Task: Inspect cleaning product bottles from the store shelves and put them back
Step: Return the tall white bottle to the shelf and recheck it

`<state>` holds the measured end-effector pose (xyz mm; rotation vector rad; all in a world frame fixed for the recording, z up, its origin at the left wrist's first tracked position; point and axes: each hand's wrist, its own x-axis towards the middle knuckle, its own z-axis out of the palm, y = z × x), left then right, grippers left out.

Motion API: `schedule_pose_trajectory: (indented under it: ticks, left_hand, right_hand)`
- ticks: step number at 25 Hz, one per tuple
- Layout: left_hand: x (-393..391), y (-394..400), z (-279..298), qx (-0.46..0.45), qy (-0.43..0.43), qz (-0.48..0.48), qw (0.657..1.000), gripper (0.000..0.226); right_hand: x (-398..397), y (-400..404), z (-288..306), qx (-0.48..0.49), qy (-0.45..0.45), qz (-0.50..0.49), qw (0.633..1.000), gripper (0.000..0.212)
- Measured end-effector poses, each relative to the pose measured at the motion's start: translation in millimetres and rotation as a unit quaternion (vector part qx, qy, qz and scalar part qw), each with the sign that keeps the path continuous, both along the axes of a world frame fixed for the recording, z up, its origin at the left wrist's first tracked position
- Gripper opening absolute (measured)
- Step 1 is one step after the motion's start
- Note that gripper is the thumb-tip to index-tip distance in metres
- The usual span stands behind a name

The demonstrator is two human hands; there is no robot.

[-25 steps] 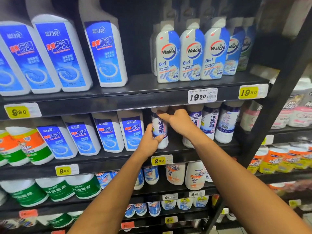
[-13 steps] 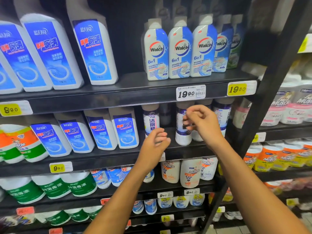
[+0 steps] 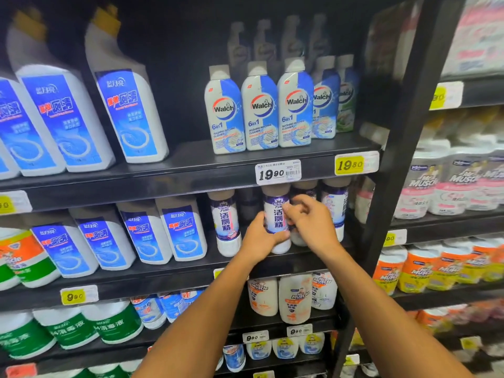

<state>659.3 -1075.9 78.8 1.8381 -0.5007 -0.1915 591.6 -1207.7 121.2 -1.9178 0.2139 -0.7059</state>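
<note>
A white bottle with a purple-banded label [image 3: 276,214] stands upright on the second black shelf [image 3: 169,276]. My left hand [image 3: 259,240] grips its lower body from the left, thumb across the front. My right hand [image 3: 311,222] pinches the bottle's right side at label height with curled fingers. A matching bottle [image 3: 226,222] stands just to the left, apart from my hands. More of the same kind [image 3: 336,205] stand to the right, partly hidden behind my right hand.
Walch washing machine cleaner bottles [image 3: 260,110] line the shelf above, beside large blue-labelled bottles [image 3: 128,113]. Price tags [image 3: 278,172] hang on the shelf edges. A black upright post [image 3: 392,170] separates the neighbouring rack of Mr Muscle packs [image 3: 441,184]. Lower shelves hold green-labelled and white bottles.
Both hands let go of the left purple-labelled bottle, moved right along the shelf, and now hold the neighbouring bottle. The camera view also shifted downward and right.
</note>
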Motion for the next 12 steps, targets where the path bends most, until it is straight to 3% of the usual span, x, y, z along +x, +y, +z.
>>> schedule_pose_trajectory:
  ticks: [3, 8, 12]
  left_hand:
    - [-6, 9, 6, -0.010, 0.016, -0.025, 1.000, 0.069]
    - [-36, 45, 12, 0.015, 0.089, -0.089, 0.992, 0.054]
    - [-64, 67, 20, 0.015, 0.116, -0.109, 0.987, 0.045]
  right_hand:
    - [-4, -4, 5, 0.007, 0.003, 0.014, 1.000, 0.009]
    - [-14, 3, 5, 0.117, 0.044, 0.078, 0.989, 0.022]
    - [-24, 21, 0, 0.248, 0.083, 0.211, 0.942, 0.034]
